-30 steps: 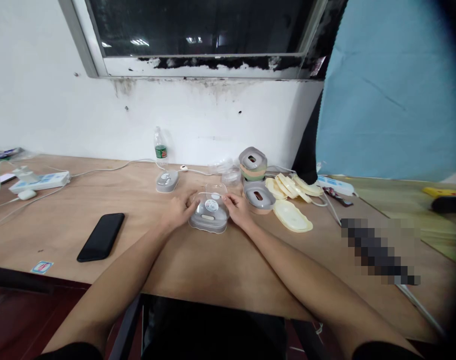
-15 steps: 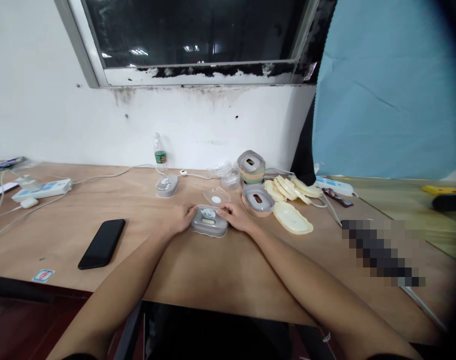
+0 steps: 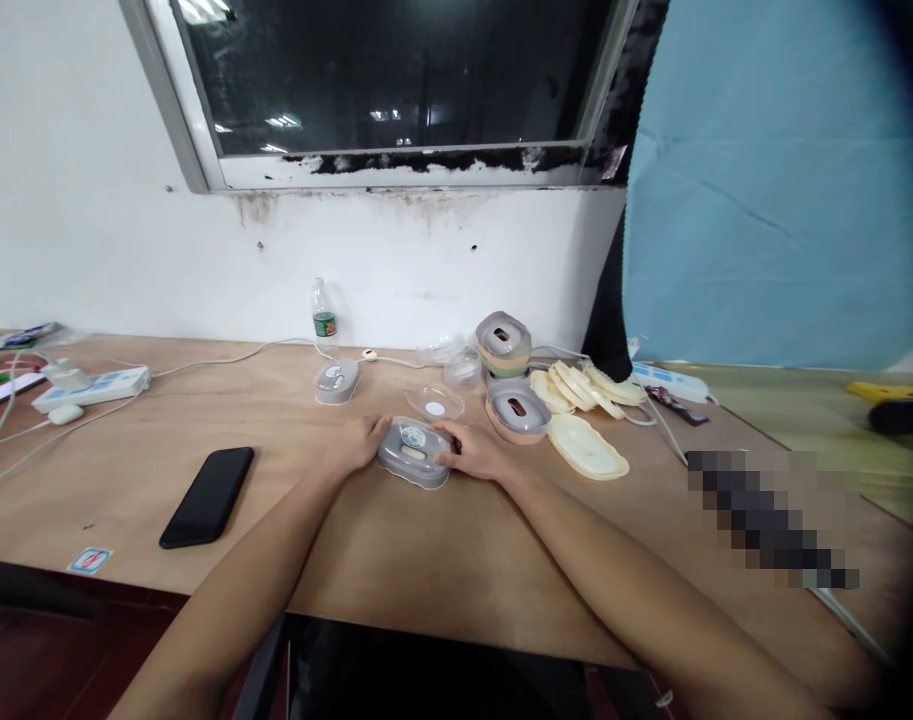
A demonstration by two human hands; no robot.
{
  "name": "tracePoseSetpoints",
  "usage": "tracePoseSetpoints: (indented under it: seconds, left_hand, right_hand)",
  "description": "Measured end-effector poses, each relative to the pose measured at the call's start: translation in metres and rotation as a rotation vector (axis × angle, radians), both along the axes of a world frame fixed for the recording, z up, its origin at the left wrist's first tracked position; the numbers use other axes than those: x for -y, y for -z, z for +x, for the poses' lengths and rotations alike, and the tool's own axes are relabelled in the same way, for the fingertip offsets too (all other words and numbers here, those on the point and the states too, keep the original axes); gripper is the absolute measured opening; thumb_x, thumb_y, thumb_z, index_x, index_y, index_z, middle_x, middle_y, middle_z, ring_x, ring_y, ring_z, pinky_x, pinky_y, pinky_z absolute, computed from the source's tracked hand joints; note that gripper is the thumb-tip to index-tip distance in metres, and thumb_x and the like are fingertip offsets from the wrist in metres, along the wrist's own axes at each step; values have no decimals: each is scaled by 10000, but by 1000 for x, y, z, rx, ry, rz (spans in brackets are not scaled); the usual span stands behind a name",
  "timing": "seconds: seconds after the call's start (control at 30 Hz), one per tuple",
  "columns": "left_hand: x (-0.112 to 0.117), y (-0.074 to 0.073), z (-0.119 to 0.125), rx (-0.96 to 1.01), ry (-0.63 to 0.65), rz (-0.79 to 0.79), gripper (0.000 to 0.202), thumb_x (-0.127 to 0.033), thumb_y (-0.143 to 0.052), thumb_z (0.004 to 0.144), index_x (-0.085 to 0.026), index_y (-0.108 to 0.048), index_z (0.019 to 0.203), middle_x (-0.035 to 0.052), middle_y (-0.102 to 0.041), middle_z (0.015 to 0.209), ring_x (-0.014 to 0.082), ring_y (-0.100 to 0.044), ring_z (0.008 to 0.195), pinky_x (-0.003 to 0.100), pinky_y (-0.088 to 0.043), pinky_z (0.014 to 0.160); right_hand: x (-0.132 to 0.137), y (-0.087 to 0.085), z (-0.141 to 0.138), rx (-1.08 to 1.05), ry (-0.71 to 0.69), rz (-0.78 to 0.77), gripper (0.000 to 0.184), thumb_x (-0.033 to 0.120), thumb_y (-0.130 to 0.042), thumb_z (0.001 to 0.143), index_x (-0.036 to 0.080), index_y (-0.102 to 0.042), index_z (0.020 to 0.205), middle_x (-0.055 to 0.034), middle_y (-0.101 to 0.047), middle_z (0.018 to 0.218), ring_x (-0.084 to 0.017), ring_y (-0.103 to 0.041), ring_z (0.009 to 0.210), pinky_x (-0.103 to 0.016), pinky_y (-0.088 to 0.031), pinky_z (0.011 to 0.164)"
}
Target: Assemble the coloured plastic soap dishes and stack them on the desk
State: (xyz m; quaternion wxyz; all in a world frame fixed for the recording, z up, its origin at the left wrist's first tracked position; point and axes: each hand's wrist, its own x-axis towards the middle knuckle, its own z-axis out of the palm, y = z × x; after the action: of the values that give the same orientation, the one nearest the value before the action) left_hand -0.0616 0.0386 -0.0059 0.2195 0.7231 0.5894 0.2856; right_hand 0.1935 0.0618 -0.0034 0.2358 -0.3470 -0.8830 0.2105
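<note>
The glossy, rounded box (image 3: 403,462) sits on the bench (image 3: 426,560), back from the near edge. Left hand (image 3: 361,442) touches its left side, grip unclear; right hand (image 3: 472,450), thumb and fingers spread, its right. Behind lies a clear lid (image 3: 420,400).

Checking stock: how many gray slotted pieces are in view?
4 gray pieces: one between left hand and right hand, one before the bottle, one topping the rear stack, one topping the nearer stack. Stacks may hide more.
</note>
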Motion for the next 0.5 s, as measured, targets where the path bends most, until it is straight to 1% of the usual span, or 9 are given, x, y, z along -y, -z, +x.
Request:
tracePoseSetpoints:
  seconds: [0.07, 0.17, 0.23, 0.3, 0.33, 0.37, 0.4, 0.43, 0.5]
  left_hand:
    - [-2, 2, -2, 2, -6, -5, 574, -578, -267, 895, -169, -661, 808, 54, -682, 766, 191, -610, 715, 282, -446, 645]
    - [-7, 7, -5, 3, 28, 1, 549, -539, -263, 912, -170, -663, 842, 52, -684, 784, 194, -622, 730, 297, -464, 679]
    - [-11, 9, -6, 29, 28, 103, 453, -458, -307, 918, -166, -650, 974, 69, -685, 933, 203, -627, 854, 316, -475, 771]
    - [-14, 10, -8, 60, 7, 266, 368, -323, -367, 896, -162, -584, 1145, 91, -631, 1126, 206, -588, 1015, 336, -460, 877]
    - [-15, 10, -9, 66, 3, 345, 377, -252, -392, 866, -163, -550, 1196, 95, -596, 1192, 205, -559, 1078, 346, -446, 920]
    - [-16, 9, -11, 61, 11, 406, 400, -192, -408, 830, -166, -540, 1207, 93, -576, 1222, 204, -536, 1118, 355, -432, 952]
    - [-17, 9, -12, 51, 28, 443, 411, -144, -412, 796, -173, -556, 1180, 85, -578, 1217, 200, -529, 1129, 361, -423, 970]
    - [-17, 8, -14, 39, 46, 456, 403, -112, -408, 767, -180, -586, 1122, 72, -598, 1184, 196, -536, 1117, 362, -422, 977]
    - [-17, 5, -18, 17, 62, 426, 362, -83, -390, 739, -189, -632, 986, 47, -641, 1102, 184, -567, 1064, 349, -435, 964]
  right_hand:
    - [0, -1, 0, 20, -9, 19, 668, 627, -601, 719, 186, -561, 1219, -33, -659, 870, -160, -556, 698, -252, -381, 636]
    - [1, -1, -2, 39, -16, 17, 701, 617, -633, 693, 192, -552, 1244, -28, -654, 845, -165, -559, 701, -253, -383, 633]
    - [0, 0, -5, 16, 26, -8, 730, 603, -647, 686, 185, -529, 1273, -14, -636, 781, -157, -547, 668, -249, -379, 613]
    - [0, 3, -9, -54, 147, -15, 695, 575, -622, 723, 173, -516, 1281, 5, -598, 703, -147, -520, 623, -248, -373, 593]
    - [-1, 5, -10, -100, 227, 3, 642, 553, -600, 751, 170, -529, 1261, 12, -574, 670, -145, -507, 608, -250, -370, 588]
    - [-2, 7, -12, -140, 299, 31, 575, 526, -576, 778, 171, -549, 1230, 17, -552, 647, -143, -497, 600, -252, -368, 588]
    - [-3, 8, -12, -170, 353, 64, 508, 498, -557, 798, 175, -573, 1190, 20, -534, 631, -143, -490, 596, -254, -365, 592]
    - [-4, 10, -13, -185, 383, 90, 455, 473, -546, 809, 181, -590, 1156, 22, -523, 623, -142, -486, 595, -256, -363, 595]
    - [-7, 12, -13, -180, 385, 107, 408, 442, -539, 815, 189, -597, 1129, 25, -515, 617, -142, -482, 594, -257, -355, 592]
